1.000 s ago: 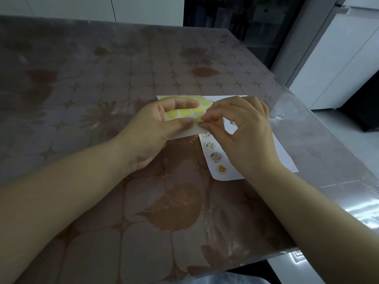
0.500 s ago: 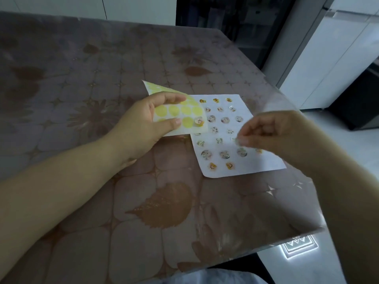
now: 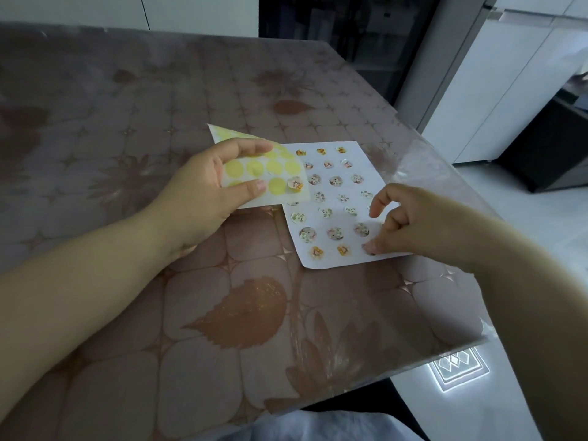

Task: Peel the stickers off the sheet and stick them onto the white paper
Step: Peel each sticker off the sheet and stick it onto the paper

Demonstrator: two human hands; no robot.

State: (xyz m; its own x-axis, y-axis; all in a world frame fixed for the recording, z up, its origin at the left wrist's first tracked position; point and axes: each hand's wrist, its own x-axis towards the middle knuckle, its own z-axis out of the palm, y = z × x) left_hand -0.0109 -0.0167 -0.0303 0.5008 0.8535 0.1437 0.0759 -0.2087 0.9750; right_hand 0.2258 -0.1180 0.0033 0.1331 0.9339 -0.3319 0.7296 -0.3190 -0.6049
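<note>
The pale sticker sheet dotted with bare yellow circles [image 3: 273, 168] is lifted off the table, tilted, its right edge overlapping the left edge of the white rectangular paper [image 3: 327, 261] - the left hand [image 3: 203, 192] grasps it, thumb on the face and fingers over the top edge, with one round picture sticker [image 3: 295, 183] left at its right end. The paper lies flat on the glossy brown leaf-patterned table [image 3: 159, 90], covered in rows of small round stickers [image 3: 335, 181]. The right hand [image 3: 410, 224] is curled in, gripping nothing visible - its thumb tip [image 3: 370, 247] presses the paper's nearest row.
</note>
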